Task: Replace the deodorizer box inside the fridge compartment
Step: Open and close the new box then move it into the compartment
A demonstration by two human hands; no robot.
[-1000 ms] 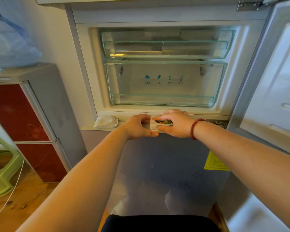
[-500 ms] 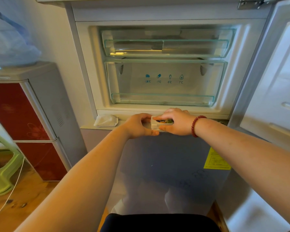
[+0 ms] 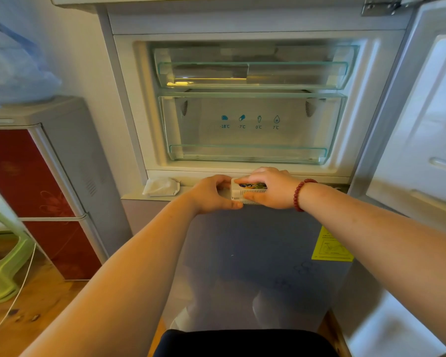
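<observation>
Here, both hands tight around deodorizer box; drawer labels -18°C, -7°C, 0°C, 7°C.

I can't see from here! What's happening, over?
Left hand, right hand both grip small white vented deodorizer box. Outside open fridge compartment. Path clear.

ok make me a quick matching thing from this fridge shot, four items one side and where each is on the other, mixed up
Items:
1. deodorizer box
2. white pouch
3. yellow sticker
4. bead bracelet

Places:
A. on the lower fridge door, right side
B. on the right wrist
C. held between both hands at the ledge below the open compartment
D. lying on the ledge, left of the hands

Pairs: 1-C, 2-D, 3-A, 4-B
</observation>
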